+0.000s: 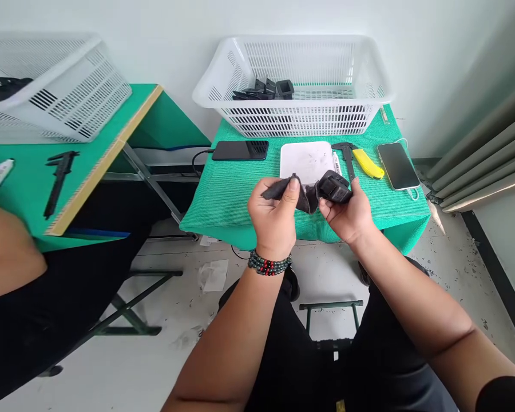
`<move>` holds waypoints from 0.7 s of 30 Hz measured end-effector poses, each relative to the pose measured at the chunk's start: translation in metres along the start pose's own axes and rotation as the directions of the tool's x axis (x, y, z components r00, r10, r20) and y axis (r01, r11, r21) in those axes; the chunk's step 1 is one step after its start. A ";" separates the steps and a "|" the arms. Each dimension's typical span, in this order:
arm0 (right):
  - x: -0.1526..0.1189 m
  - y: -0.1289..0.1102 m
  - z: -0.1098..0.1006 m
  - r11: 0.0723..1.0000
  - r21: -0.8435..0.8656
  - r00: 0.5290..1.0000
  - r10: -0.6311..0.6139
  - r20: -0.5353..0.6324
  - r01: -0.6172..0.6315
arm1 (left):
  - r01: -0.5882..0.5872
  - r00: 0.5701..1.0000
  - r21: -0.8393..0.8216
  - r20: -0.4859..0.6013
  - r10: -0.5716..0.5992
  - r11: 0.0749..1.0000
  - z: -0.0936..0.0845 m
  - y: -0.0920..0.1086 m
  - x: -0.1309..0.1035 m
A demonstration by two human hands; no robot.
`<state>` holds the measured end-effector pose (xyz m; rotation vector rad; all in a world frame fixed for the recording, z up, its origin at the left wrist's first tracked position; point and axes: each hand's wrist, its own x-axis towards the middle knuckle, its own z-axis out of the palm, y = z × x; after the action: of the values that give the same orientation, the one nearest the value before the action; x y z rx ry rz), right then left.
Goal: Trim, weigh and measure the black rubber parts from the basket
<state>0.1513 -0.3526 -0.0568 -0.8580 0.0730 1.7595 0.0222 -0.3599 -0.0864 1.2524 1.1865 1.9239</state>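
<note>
My left hand (274,212) pinches a dark grey cloth (309,199) with the thumb on top. One end of the cloth sticks out past the fingers, and the rest hangs toward my right hand (349,214). That hand is closed around a black plastic part (335,187), blocky with a raised frame. The cloth reaches up to the part's left side; whether they touch is unclear. Just beyond both hands lies a white square tray or pad (305,157) with dark specks on it. A black caliper (347,157) lies behind my right hand, beside a white marker (336,162).
A yellow utility knife (368,164) and two phones, one on the left (240,150) and one on the right (397,166), lie on the green cloth-covered table (223,194). A white basket (292,117) with black parts (264,88) stands behind. At left, a co-worker's arm (8,252) rests near another table.
</note>
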 end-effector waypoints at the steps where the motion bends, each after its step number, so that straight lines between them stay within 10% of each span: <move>1: 0.000 -0.001 -0.001 1.000 0.009 0.999 -0.011 0.031 0.011 | 0.019 0.999 -0.035 0.029 -0.018 0.999 0.001 0.002 -0.002; 5: -0.003 -0.001 -0.002 0.999 0.025 0.993 -0.033 0.111 0.030 | 0.094 0.954 -0.126 0.294 -0.053 0.988 0.000 0.011 -0.007; 9: -0.003 -0.004 -0.004 1.000 -0.021 0.994 0.005 0.106 -0.003 | 0.114 0.806 -0.152 0.592 -0.002 0.982 -0.005 0.024 -0.006; 14: 0.002 -0.016 -0.006 0.997 0.006 0.995 -0.074 0.062 0.074 | 0.069 0.684 -0.129 0.728 0.047 0.989 -0.007 0.034 -0.005; 21: -0.007 0.005 -0.003 0.978 -0.194 0.987 -0.046 0.156 0.076 | -0.300 0.918 0.111 0.304 0.255 0.948 0.007 0.028 -0.020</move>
<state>0.1495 -0.3615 -0.0565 -0.8577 -0.2308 1.7882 0.0370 -0.3862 -0.0691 1.8012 1.0670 1.7836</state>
